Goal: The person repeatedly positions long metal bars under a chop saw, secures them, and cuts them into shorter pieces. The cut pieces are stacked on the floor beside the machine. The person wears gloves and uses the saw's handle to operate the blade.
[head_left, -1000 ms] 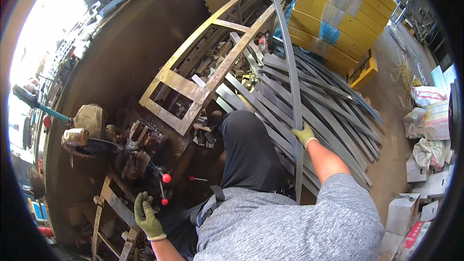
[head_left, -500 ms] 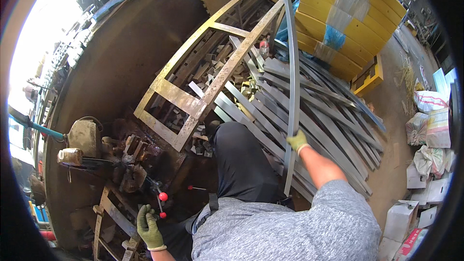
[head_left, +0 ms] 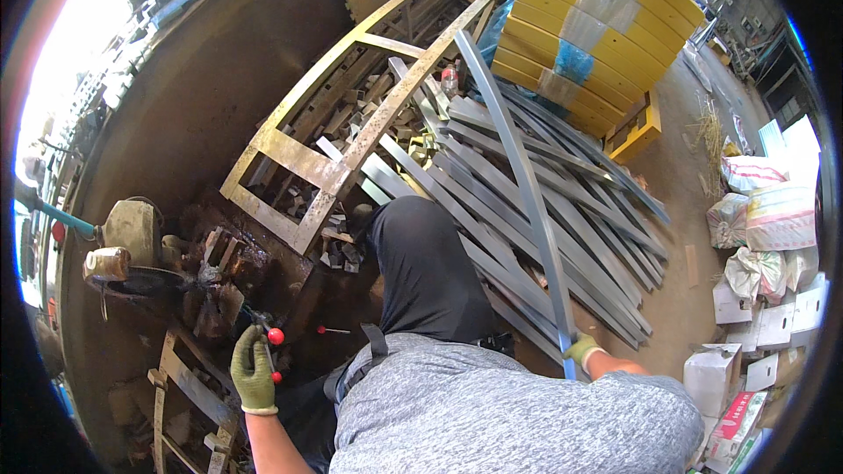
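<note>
My right hand (head_left: 581,349), in a yellow-green glove, is closed round the near end of a long grey metal tube (head_left: 518,158). The tube slants away from me to the far left, above a pile of similar tubes (head_left: 571,202). At the lower left my left hand (head_left: 253,373), gloved the same way, has its fingers extended and slightly curled. It is right beside a lever with red ball knobs (head_left: 276,336); whether it touches the lever I cannot tell. Left of that stands a grimy machine (head_left: 132,228) with a turquoise handle.
A long rusty metal frame (head_left: 303,162) lies ahead, with many short cut pieces (head_left: 351,123) beneath it. Yellow stacked panels (head_left: 606,26) stand at the far right. White sacks (head_left: 777,215) and cartons (head_left: 711,377) line the right side. Another slatted frame (head_left: 198,386) sits lower left.
My right hand has drawn the tube nearer and to the right, and its far end has dropped back toward me. My left hand has risen alongside the red-knobbed lever. The view has shifted slightly.
</note>
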A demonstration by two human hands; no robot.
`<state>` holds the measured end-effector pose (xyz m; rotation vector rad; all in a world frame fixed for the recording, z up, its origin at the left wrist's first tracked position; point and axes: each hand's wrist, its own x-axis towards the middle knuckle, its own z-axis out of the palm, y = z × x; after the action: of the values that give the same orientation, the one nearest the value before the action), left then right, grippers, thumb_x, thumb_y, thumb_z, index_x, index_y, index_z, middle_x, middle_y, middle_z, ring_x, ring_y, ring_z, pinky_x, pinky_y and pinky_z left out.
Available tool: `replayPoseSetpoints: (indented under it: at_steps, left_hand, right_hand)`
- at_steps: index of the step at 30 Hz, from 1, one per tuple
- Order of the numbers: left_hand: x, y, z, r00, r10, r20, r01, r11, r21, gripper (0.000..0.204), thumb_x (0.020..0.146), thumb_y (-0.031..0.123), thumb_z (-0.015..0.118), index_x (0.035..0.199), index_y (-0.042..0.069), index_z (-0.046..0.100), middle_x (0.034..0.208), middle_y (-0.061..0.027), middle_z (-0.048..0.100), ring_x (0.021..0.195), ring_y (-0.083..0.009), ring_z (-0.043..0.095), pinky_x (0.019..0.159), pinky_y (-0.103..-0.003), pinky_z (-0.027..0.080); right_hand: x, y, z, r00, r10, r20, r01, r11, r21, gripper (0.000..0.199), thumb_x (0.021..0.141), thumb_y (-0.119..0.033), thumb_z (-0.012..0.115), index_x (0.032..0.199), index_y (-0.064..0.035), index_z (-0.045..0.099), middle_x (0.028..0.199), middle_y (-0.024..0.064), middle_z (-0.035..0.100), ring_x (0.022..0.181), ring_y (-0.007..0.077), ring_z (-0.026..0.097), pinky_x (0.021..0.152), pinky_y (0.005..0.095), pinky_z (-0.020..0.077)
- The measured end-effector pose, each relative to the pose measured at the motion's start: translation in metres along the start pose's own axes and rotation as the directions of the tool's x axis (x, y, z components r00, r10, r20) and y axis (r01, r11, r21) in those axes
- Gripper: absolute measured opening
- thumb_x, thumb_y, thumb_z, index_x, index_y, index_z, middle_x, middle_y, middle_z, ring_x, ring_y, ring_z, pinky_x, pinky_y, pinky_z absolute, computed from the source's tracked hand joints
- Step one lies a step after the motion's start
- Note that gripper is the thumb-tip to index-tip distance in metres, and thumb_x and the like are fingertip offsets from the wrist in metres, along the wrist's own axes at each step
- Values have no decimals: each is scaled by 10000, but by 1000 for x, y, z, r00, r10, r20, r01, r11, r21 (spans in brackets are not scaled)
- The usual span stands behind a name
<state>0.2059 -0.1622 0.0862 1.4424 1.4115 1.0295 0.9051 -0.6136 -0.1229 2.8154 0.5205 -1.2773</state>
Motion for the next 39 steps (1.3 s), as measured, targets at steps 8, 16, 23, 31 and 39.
replayPoseSetpoints:
  at_steps: [8, 16, 23, 31, 39]
  left_hand:
    - [10, 9, 9, 989, 146, 33, -146, 989, 11, 353, 1194, -13, 680, 1543, -40, 722, 1471, -128, 803, 1341, -210, 766, 1200, -357, 605]
    - [-1, 18, 12, 991, 128, 34, -124, 988, -88, 362, 1195, -34, 662, 1554, -26, 716, 1482, -116, 795, 1341, -207, 763, 1203, -370, 616]
    - [-21, 19, -37, 970, 241, 32, -239, 920, 309, 340, 1199, 46, 708, 1527, -39, 739, 1484, -137, 800, 1342, -218, 761, 1197, -364, 601]
    - [-64, 3, -109, 960, 129, -250, -37, 940, 340, 360, 1205, 100, 707, 1538, -36, 741, 1491, -139, 801, 1351, -208, 748, 1162, -373, 602]
    - [-161, -18, -160, 843, 233, -485, -79, 946, 316, 342, 1198, 57, 702, 1526, -14, 760, 1489, -129, 810, 1328, -209, 773, 1161, -357, 608]
  right_hand:
    - [-45, 119, -27, 995, 85, 60, -81, 995, -66, 803, 704, -182, 1047, 1452, -20, 805, 1371, 210, 858, 1281, 352, 821, 1132, 428, 635]
    - [-5, 85, -38, 994, -91, -64, 88, 995, -41, 720, 672, -114, 1029, 1364, -42, 842, 1289, 189, 879, 1209, 304, 839, 1079, 402, 647]
    - [57, 76, -23, 928, 36, -370, -94, 986, -140, 598, 996, -83, 687, 1592, -53, 726, 1588, 288, 729, 1535, 468, 658, 1307, 479, 516]
    - [128, -60, -50, 986, -8, -167, 11, 1000, 17, 778, 969, -410, 812, 1653, -61, 683, 1596, 307, 724, 1527, 466, 670, 1292, 486, 522]
    - [150, -176, -19, 939, -326, -112, 315, 943, -108, 660, 996, -493, 822, 1530, -107, 798, 1517, 245, 791, 1440, 391, 744, 1215, 472, 574]
